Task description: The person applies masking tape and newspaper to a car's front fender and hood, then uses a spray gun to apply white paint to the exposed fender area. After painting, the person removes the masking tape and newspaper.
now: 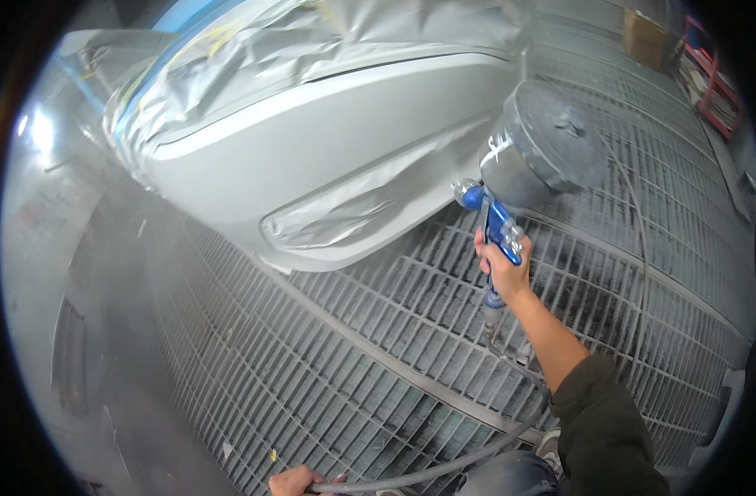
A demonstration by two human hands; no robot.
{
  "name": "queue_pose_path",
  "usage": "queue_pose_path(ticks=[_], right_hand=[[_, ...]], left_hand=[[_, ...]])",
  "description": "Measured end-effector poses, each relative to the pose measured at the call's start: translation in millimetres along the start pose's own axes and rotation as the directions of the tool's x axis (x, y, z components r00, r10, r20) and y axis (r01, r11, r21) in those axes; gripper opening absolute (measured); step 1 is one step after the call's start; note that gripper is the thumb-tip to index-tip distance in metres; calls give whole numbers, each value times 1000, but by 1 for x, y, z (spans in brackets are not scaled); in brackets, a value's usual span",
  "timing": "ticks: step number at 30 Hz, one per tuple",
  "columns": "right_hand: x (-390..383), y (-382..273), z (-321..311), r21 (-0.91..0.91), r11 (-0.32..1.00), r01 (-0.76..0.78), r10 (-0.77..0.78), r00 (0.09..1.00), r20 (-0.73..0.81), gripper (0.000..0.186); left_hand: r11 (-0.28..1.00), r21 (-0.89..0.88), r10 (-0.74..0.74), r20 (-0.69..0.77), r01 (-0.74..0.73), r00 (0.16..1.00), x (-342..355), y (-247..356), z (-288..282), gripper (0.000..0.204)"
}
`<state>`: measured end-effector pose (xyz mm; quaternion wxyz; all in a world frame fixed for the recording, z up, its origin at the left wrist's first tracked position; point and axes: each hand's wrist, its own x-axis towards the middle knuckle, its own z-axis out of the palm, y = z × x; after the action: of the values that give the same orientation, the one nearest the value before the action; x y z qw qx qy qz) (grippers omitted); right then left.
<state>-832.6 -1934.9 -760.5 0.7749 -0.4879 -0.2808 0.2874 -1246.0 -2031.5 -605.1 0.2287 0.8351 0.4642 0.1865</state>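
My right hand point(506, 269) is wrapped round the grip of a blue spray gun point(500, 221), with its nozzle toward the panel at left. On top of the gun sits a grey, paint-coated cup point(543, 145) with a lid, tilted to the right. A grey air hose point(452, 468) runs from the base of the grip down past my knee. At the lower edge, my left hand point(295, 480) is closed on that hose. Left of the nozzle stands a light grey car bumper or door panel point(337, 124), its recess and upper area covered with masking film point(337, 219).
Metal floor grating point(337, 355) spreads below the panel and around my feet. A thin line point(643, 248) crosses the grating at right. A cardboard box point(644, 38) and a red rack point(715, 83) stand at the far right. A bright light point(40, 132) shows at left.
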Motion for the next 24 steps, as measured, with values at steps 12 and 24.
queue_pose_path(ticks=[12, 24], right_hand=[[-55, 19, 149, 153, 988, -5, -66, 888, 454, 62], [-15, 30, 39, -43, 984, -172, 177, 959, 221, 28]], left_hand=[[996, 20, -81, -90, 83, 993, -17, -14, -18, 22], [996, 84, -33, -13, 34, 999, -11, -5, -14, 20]])
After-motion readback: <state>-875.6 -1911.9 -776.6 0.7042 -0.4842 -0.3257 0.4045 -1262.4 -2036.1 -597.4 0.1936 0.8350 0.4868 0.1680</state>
